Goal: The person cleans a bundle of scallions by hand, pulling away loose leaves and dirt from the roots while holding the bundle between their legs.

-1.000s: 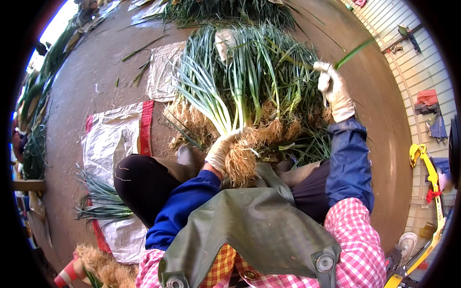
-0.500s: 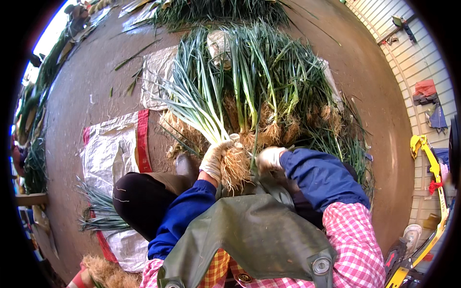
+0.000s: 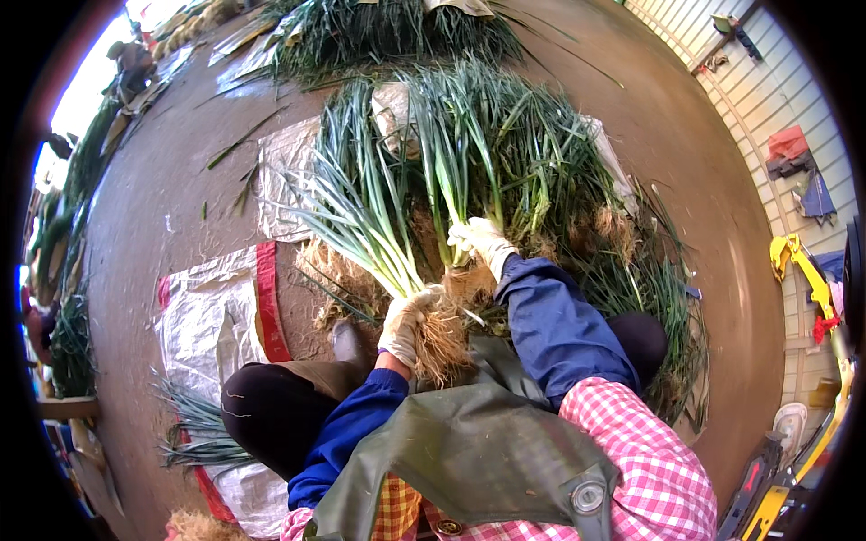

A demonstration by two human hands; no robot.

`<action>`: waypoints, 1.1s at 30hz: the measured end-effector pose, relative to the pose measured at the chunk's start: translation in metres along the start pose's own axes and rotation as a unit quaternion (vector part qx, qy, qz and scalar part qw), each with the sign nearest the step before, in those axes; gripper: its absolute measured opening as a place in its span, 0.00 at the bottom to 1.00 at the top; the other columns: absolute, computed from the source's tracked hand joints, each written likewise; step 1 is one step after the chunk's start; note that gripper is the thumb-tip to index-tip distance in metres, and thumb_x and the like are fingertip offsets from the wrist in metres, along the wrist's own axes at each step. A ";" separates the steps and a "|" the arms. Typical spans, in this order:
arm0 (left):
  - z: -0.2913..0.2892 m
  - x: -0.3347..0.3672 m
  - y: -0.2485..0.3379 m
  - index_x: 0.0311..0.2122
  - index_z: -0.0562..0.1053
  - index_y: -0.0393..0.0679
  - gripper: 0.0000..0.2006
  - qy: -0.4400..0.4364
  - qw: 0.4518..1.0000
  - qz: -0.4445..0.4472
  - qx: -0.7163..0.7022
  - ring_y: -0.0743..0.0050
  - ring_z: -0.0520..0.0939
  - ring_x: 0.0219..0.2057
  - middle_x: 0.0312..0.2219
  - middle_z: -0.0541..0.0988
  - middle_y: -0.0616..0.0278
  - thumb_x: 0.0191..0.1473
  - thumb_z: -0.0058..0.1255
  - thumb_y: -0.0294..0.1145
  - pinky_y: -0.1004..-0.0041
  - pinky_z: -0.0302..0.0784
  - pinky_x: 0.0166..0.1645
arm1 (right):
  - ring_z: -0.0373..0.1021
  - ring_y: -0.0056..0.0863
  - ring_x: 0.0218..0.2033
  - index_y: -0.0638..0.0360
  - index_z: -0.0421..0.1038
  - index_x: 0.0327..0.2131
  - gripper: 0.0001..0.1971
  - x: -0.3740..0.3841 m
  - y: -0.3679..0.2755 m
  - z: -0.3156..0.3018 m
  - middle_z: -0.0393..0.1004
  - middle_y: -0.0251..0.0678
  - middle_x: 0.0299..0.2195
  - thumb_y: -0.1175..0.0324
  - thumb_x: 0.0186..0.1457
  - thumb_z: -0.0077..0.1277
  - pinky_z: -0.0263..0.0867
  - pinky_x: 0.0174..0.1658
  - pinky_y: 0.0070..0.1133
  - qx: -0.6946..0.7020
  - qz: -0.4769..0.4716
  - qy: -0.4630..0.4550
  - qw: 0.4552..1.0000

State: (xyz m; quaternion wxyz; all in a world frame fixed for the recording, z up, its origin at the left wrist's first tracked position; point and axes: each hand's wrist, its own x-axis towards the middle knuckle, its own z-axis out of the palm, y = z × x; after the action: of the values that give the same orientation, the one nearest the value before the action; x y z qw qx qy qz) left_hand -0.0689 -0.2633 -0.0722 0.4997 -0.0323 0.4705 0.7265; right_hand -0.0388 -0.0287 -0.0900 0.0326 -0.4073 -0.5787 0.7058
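Gloved in white, my left hand [image 3: 406, 326] is closed around a bunch of green onions [image 3: 377, 251] just above its pale roots. The roots hang toward my apron and the leaves fan out to the far left. My right hand [image 3: 483, 242], also gloved, reaches into the big pile of green onions [image 3: 541, 135] in front of me. Its fingers are curled on the lower stalks of a green onion [image 3: 448, 185] that still lies among the others. The glove partly covers where those stalks are gripped.
A white sack with red edges [image 3: 216, 293] lies on the brown floor at left, with loose green onions [image 3: 203, 419] near my knee. Another heap of green onions [image 3: 388, 41] is at the far side. A yellow metal arm [image 3: 816, 288] stands by the right wall.
My right hand has moved forward from near my lap to stalks in the pile and closed on them. My left hand keeps its bunch in nearly the same place.
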 end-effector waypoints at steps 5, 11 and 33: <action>0.015 -0.012 0.008 0.30 0.75 0.41 0.03 0.013 0.999 -0.023 -0.033 0.81 0.71 0.22 0.22 0.75 0.69 0.47 0.53 0.27 0.81 0.69 0.30 | 0.63 0.14 0.16 0.65 0.68 0.38 0.15 -0.042 0.002 0.030 0.77 0.34 0.24 0.66 0.50 0.57 0.57 0.18 0.13 0.087 -0.019 -0.026 0.996; 0.004 -0.001 -0.007 0.31 0.74 0.41 0.05 0.029 0.999 0.004 -0.037 0.79 0.72 0.21 0.21 0.73 0.69 0.47 0.54 0.28 0.80 0.70 0.28 | 0.70 0.37 0.29 0.60 0.70 0.29 0.16 -0.064 -0.001 0.043 0.73 0.41 0.26 0.57 0.46 0.58 0.63 0.35 0.30 -0.297 -0.211 0.190 0.912; 0.021 -0.008 0.002 0.33 0.73 0.43 0.06 0.021 0.983 -0.028 -0.179 0.69 0.79 0.25 0.26 0.78 0.62 0.50 0.53 0.31 0.69 0.78 0.31 | 0.73 0.22 0.24 0.62 0.69 0.42 0.15 -0.122 -0.037 0.001 0.77 0.39 0.28 0.60 0.60 0.45 0.73 0.30 0.19 0.230 -0.213 -0.022 0.949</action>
State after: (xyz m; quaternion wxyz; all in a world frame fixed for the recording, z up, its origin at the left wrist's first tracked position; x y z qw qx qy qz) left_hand -0.0572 -0.2541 -0.0552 0.4964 -0.1498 0.3418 0.7838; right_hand 0.0265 -0.0803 0.0064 0.2625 -0.2401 -0.4745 0.8052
